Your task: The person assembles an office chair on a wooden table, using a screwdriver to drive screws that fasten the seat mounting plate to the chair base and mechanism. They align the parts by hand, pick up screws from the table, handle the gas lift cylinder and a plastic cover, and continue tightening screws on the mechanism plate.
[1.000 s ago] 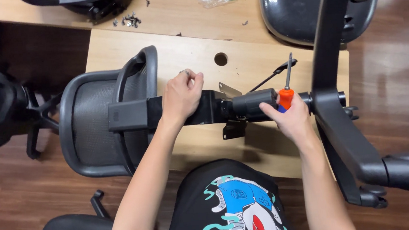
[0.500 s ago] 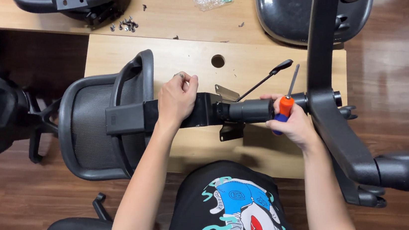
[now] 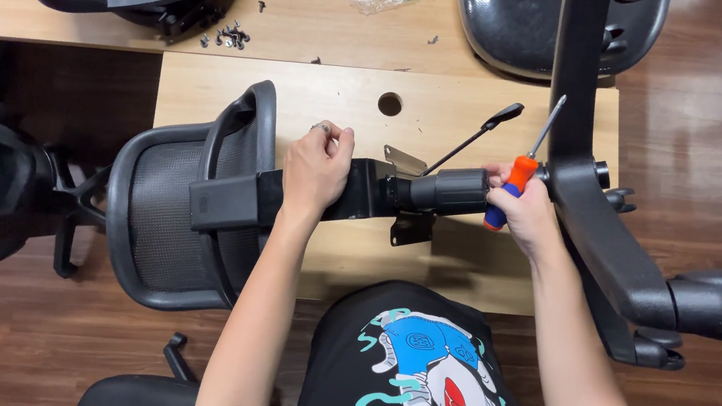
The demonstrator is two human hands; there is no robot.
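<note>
A: I'm looking down at the chair assembly lying across the wooden counter (image 3: 217, 84). The biggest piece, the mesh chair back (image 3: 160, 222), is lying flat on the left, and the wheeled chair base (image 3: 620, 231) is standing on edge at the right. What are you reading for progress?

B: I'm judging it as midway. The black seat mechanism (image 3: 360, 190) is already sitting joined to the gas cylinder (image 3: 448, 193), which is running into the hub of the base. A separate seat pad (image 3: 528, 10) is lying at the far edge, not attached, and loose screws (image 3: 226, 38) are waiting near it, so fastening is looking unfinished.

A: I'm agreeing. And the hands?

B: My left hand (image 3: 315, 170) is curling over the top of the mechanism, fingers closed around its far edge, steadying it. My right hand (image 3: 525, 214) is wrapping tightly around 1 screwdriver (image 3: 517, 177) with an orange and blue grip, its shaft angling up and away beside the base.

A: I'm also seeing the thin adjustment lever (image 3: 477, 130) sticking out between the 2 hands, untouched.
</note>
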